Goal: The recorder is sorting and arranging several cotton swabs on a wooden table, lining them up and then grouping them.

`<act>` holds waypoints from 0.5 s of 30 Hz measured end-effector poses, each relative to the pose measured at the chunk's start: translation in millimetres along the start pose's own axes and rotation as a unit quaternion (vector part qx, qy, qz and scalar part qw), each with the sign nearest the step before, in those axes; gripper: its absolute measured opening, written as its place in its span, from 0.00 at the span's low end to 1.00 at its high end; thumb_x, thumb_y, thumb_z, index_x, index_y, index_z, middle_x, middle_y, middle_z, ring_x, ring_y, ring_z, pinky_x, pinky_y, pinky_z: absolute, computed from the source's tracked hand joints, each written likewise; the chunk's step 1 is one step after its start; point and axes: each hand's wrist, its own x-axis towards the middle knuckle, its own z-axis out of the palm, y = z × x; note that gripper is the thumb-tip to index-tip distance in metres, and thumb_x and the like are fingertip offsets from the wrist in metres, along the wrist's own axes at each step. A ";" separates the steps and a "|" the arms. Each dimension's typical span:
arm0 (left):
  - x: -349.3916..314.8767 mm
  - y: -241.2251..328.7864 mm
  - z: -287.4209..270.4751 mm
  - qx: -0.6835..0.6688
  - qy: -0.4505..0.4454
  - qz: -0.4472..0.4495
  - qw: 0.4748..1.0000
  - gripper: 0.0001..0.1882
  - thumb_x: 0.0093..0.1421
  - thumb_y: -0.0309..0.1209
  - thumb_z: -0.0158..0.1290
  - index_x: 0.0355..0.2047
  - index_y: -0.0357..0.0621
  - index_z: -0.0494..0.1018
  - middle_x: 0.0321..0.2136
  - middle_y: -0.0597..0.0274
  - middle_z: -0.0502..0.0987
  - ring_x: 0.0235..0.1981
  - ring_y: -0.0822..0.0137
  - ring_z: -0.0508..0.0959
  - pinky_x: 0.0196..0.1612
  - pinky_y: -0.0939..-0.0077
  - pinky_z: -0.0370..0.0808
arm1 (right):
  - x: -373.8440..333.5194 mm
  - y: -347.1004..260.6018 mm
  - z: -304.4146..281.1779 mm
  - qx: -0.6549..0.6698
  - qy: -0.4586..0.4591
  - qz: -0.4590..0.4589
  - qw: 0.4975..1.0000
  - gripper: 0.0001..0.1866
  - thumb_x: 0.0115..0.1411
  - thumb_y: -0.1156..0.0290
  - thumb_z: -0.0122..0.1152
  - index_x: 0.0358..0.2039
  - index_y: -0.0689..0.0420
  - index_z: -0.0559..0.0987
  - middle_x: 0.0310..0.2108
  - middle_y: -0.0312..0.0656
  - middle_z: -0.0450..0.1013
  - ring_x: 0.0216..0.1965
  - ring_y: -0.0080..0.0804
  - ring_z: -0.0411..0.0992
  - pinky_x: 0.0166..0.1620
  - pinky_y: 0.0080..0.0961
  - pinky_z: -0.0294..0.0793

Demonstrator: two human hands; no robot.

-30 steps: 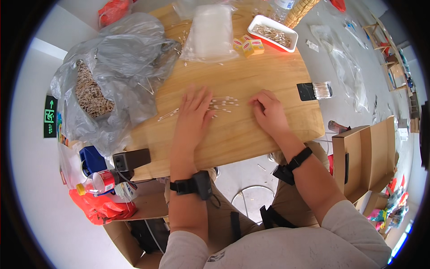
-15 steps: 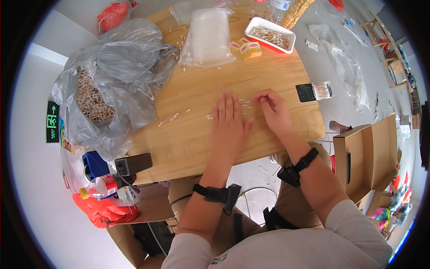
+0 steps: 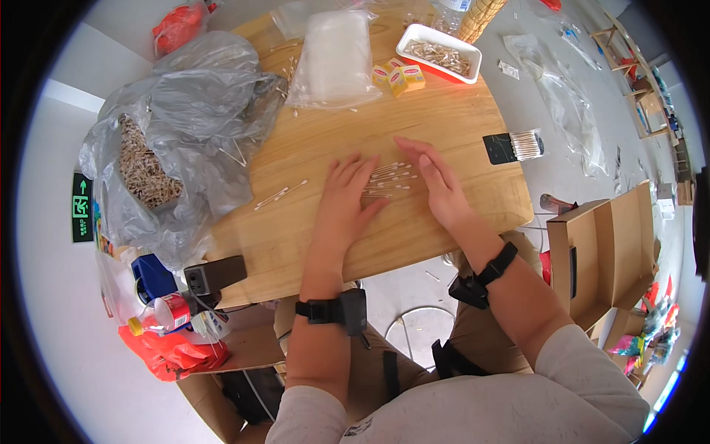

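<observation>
A small group of cotton swabs (image 3: pixel 390 177) lies on the wooden table (image 3: pixel 318 137) between my hands, the sticks roughly side by side. My left hand (image 3: pixel 345 196) rests at their left ends, fingers stretched out and partly covering the sticks. On the other side my right hand (image 3: pixel 438 185) stands on edge, its fingers extended and its palm facing the swab tips. Neither hand grips anything. A few more loose swabs (image 3: pixel 281 194) lie left of my left hand.
A grey plastic bag (image 3: pixel 200 89) full of swabs (image 3: pixel 146 166) fills the left side. Farther back are clear plastic bags (image 3: pixel 333 63), small yellow boxes (image 3: pixel 405 79) and a white tray (image 3: pixel 411 33) of swabs. A black-backed swab pack (image 3: pixel 500 149) lies at the right edge.
My left hand has slid left off the swabs, uncovering most of them. My right hand has gone from curled fingers to straight ones beside the tips. The view has shifted slightly.
</observation>
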 end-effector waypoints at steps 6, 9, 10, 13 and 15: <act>2.5 6.0 20.3 0.014 0.060 0.009 0.998 0.37 0.52 0.31 0.70 0.63 0.47 0.71 0.54 0.54 0.78 0.63 0.48 0.71 0.71 0.45 0.60 | 4.5 6.2 -3.8 0.093 0.011 -0.001 0.996 0.26 0.80 0.57 0.34 0.66 0.61 0.68 0.68 0.47 0.66 0.72 0.39 0.59 0.75 0.36 0.53; 2.0 8.2 24.0 0.019 0.077 0.007 0.997 0.35 0.52 0.31 0.70 0.62 0.47 0.73 0.53 0.53 0.78 0.62 0.48 0.72 0.71 0.44 0.61 | 5.4 3.4 -2.8 0.096 0.007 0.010 0.995 0.29 0.80 0.52 0.32 0.67 0.63 0.66 0.70 0.50 0.63 0.74 0.40 0.57 0.76 0.38 0.51; 1.8 9.1 25.0 0.018 0.084 0.005 0.996 0.34 0.53 0.31 0.70 0.61 0.47 0.73 0.53 0.53 0.77 0.62 0.48 0.73 0.71 0.44 0.61 | 5.6 2.4 -1.8 0.097 0.009 0.011 0.995 0.31 0.80 0.51 0.31 0.67 0.63 0.65 0.70 0.50 0.63 0.74 0.40 0.57 0.76 0.37 0.51; 0.9 11.8 29.5 0.016 0.089 -0.005 0.996 0.34 0.52 0.31 0.70 0.60 0.47 0.74 0.54 0.52 0.77 0.62 0.46 0.72 0.70 0.44 0.62 | 5.5 0.4 1.8 0.090 0.012 0.018 0.996 0.32 0.80 0.50 0.30 0.67 0.63 0.65 0.70 0.50 0.63 0.74 0.39 0.57 0.76 0.37 0.50; 1.8 12.8 22.8 0.006 0.074 0.006 0.997 0.33 0.53 0.30 0.69 0.60 0.46 0.74 0.54 0.53 0.77 0.62 0.47 0.72 0.70 0.44 0.63 | 4.8 -1.1 3.9 0.102 0.023 0.019 0.994 0.31 0.80 0.50 0.30 0.66 0.63 0.66 0.69 0.50 0.64 0.73 0.40 0.58 0.76 0.37 0.51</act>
